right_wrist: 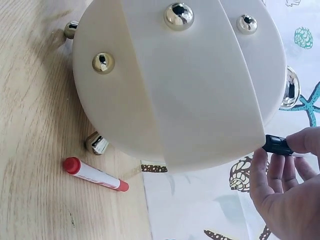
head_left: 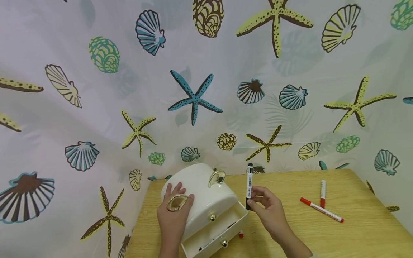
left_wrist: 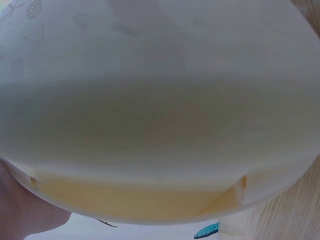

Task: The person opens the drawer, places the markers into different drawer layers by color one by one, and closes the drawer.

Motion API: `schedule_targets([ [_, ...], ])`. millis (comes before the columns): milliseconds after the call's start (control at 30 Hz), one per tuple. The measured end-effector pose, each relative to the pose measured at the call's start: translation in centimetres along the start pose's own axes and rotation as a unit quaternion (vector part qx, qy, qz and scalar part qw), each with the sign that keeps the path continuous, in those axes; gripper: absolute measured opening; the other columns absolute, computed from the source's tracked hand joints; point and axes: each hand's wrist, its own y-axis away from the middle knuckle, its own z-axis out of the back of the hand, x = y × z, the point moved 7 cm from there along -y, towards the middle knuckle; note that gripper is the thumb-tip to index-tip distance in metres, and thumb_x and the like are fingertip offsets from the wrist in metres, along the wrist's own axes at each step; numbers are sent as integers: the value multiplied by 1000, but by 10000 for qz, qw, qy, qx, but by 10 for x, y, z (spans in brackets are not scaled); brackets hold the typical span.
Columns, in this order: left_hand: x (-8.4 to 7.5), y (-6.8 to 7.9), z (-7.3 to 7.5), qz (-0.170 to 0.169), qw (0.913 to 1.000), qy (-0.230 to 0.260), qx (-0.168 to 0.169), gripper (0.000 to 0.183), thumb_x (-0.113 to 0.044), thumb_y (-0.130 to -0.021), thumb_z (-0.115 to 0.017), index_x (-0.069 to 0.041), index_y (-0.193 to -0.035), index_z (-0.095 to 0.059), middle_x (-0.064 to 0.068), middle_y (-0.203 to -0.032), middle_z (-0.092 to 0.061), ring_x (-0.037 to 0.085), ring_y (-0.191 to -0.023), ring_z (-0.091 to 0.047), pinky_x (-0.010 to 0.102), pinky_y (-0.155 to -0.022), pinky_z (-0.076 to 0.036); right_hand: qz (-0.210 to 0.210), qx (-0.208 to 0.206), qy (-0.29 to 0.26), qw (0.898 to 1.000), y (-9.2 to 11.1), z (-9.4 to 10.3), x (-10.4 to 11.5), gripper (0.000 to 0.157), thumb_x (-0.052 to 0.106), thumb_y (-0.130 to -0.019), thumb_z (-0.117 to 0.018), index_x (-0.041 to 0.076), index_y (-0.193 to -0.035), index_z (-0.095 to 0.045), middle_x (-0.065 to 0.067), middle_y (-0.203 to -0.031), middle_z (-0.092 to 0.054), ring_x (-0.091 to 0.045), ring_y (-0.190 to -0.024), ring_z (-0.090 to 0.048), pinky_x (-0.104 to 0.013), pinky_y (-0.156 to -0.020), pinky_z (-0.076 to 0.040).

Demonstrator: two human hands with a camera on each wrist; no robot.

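Note:
A rounded white storage box [head_left: 201, 186] with gold ring handles stands on the table. Its drawer [head_left: 235, 224] is pulled out, and a white marker with a black end [head_left: 208, 245] lies inside. My left hand [head_left: 174, 211] rests on the box top, thumb and fingers spread on either side of a ring handle [head_left: 176, 203]. Just right of the drawer, my right hand [head_left: 269, 211] pinches a black-and-white marker [head_left: 249, 186] upright by its lower black end. From the right wrist, only the marker's black end [right_wrist: 277, 145] shows beside the drawer front [right_wrist: 195, 85].
Two red-and-white markers, one lying across [head_left: 322, 210] and one lengthwise [head_left: 323, 193], are on the wooden table [head_left: 364, 229] at right. Another red-capped marker [right_wrist: 95, 174] lies beside the box. A shell-patterned curtain [head_left: 226, 125] hangs behind.

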Motion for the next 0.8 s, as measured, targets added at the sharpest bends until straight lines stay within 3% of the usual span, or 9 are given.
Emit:
schedule_targets([
  [533, 2, 0, 2, -28, 10000, 19, -11, 39, -45, -67, -89, -25, -97, -75, -18, -120, -68, -2, -141, -35, 42, -125, -17, 877, 338, -152, 9955, 9, -22, 22, 36, 1, -87, -71, 4, -120, -58, -17, -108, -61, -19, -97, -65, -29, -77, -61],
  [800, 3, -1, 1, 17, 10000, -9, 12, 41, -46, -67, -88, -25, -99, -74, -20, -120, -67, -2, -141, -34, 44, -126, -15, 1233, 492, 245, 9908, 13, -29, 27, 43, 6, -85, -76, 10, -124, -58, -10, -109, -63, -19, -99, -65, -29, -89, -57],
])
